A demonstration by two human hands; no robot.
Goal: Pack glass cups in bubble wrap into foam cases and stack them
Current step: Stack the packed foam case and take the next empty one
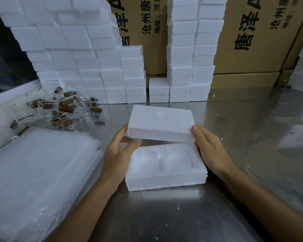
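Observation:
A white foam lid (pixel 160 122) hangs tilted above the open foam case base (pixel 164 169), which rests on the steel table (pixel 243 137). My left hand (pixel 120 151) grips the lid's left end, and my right hand (pixel 209 147) grips its right end. The base shows a moulded hollow with nothing in it. At the left lies a thick stack of bubble wrap sheets (pixel 37 173). Behind it, a heap of glass cups with brown wooden handles (pixel 63 106) is spread on the table.
Tall stacks of closed foam cases (pixel 87 67) line the back left and more stand at the back centre (pixel 189 63). Cardboard boxes (pixel 255 35) with printed characters rise behind them. Foam crumbs dot the table.

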